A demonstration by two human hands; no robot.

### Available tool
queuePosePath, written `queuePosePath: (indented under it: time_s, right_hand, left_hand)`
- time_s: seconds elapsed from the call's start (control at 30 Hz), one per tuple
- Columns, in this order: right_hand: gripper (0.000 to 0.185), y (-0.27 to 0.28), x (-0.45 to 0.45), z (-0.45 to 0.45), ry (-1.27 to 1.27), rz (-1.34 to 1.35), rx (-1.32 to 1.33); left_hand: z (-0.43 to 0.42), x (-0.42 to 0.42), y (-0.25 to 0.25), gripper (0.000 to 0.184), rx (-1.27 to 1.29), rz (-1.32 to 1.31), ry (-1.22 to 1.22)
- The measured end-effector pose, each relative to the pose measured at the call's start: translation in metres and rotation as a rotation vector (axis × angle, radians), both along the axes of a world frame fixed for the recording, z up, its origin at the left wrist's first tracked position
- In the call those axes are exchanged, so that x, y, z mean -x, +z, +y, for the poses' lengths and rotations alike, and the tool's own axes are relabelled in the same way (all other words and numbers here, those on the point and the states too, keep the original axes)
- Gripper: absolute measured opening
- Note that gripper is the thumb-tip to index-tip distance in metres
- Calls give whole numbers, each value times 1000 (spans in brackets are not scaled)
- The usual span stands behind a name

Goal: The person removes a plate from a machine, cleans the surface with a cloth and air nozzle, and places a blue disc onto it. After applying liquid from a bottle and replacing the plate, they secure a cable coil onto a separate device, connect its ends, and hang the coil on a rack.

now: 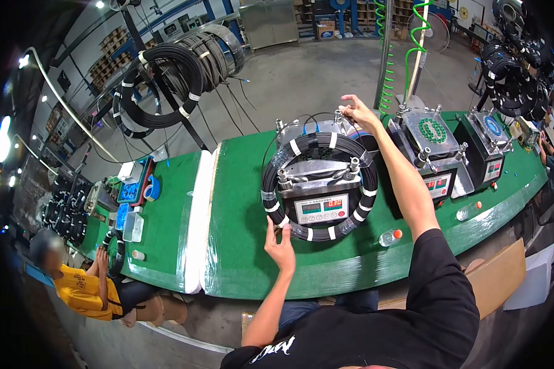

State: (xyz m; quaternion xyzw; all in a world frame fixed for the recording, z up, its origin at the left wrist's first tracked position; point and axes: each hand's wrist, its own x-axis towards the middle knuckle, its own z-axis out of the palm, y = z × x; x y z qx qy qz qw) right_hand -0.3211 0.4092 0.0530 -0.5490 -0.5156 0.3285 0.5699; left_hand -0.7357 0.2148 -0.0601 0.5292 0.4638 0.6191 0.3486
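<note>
Coil (321, 234) ringed the front of the machine (322, 209), nearer the bench's (240, 246) far edge; your left hand (280, 247) pinched it, and slackening could have tipped it. Your right hand's (360, 115) closure was unclear.

machine (319, 169) partly hidden by cable coil (370, 177), panel (321, 210) lettering too small to read

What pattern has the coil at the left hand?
The coil is black with white bands; head view.
</note>
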Motion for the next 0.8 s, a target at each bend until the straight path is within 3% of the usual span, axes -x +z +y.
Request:
queuePosePath:
  time_s: [0.07, 0.2, 0.27, 0.33, 0.37, 0.47, 0.53, 0.67, 0.8]
  right_hand:
    - [53, 17, 19, -29, -230, -172, 79]
    - [59, -3, 25, -75, -111, 80, -11]
    - [63, -6, 41, -115, -137, 39, 49]
    - [65, -15, 70, -148, -167, 19, -122]
    - [64, -24, 86, -163, -289, -34, -158]
    - [61, -25, 133, -207, -499, -103, -78]
    - [52, -66, 143, -204, -741, -100, -90]
    - [47, -46, 159, -211, -745, -154, -164]
    - [46, -49, 156, -207, -766, -192, -214]
  left_hand:
    - [10, 20, 0, 38, 61, -20, -56]
    - [86, 55, 33, 41, -65, 184, -107]
    - [138, 53, 56, 40, -80, 234, -198]
    - [196, 40, 83, 36, -127, 281, -372]
    - [222, 28, 97, 39, -40, 237, -462]
    - [267, -22, 157, 55, 177, 491, -603]
    - [284, -60, 187, 68, 361, 617, -701]
    - [325, -115, 190, 76, 452, 952, -877]
    - [340, -130, 194, 48, 582, 936, -809]
